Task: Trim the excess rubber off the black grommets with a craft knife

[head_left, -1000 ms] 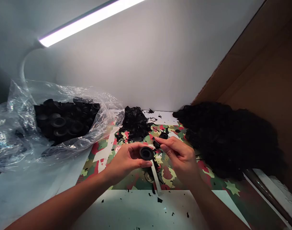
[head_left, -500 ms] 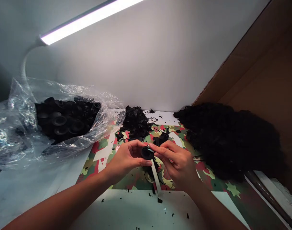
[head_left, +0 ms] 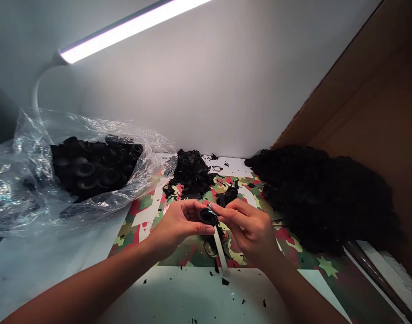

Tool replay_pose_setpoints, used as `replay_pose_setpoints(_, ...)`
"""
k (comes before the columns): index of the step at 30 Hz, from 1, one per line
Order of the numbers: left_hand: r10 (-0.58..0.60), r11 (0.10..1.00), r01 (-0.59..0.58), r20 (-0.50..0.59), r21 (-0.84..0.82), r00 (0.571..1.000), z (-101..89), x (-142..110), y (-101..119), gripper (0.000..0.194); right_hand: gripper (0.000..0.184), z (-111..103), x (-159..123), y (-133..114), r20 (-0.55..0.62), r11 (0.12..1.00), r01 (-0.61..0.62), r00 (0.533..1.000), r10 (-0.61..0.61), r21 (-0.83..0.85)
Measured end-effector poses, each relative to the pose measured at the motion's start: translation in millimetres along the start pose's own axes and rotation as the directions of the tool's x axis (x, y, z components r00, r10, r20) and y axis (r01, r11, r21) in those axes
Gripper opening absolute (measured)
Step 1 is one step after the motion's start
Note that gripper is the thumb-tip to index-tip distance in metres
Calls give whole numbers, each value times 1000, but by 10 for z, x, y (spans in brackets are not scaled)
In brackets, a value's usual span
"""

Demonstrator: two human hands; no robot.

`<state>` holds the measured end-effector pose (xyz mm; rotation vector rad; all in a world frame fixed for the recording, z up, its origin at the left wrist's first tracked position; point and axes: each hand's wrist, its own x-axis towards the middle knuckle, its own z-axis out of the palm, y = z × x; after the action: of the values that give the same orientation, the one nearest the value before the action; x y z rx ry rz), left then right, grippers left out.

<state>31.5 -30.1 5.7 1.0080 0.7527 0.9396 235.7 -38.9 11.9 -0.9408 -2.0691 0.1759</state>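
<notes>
left hand (head_left: 177,223) pinches a probably light, rubbery ring (head_left: 206,217) by its rim; right hand (head_left: 250,222), a thin blade-like piece (head_left: 212,210) at two o'clock.

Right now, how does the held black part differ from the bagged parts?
The held part is single; the bagged parts are many. The held part is in the grip of the left hand; the bagged parts lie heaped in the clear bag. Both are black with round rims.

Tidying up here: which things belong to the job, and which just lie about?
Apparently in use:
- black ring, held in left hand; right hand at its rim
- black parts in clear bag

Apparently lying about:
- middle heap of black scraps
- large black heap at right
</notes>
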Motion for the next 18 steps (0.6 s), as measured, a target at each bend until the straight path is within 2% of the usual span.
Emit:
replay_pose_setpoints(9,-16,1000,16,-4,-4,1000,12,-10,11,32,33,-19,11,-15,-1,1000,14,1000,-14,-17)
replay_pose_setpoints(18,-27,1000,26,43,16,999,-10,-14,13,29,31,-45,17,-15,-3,997,60,998,-60,-38)
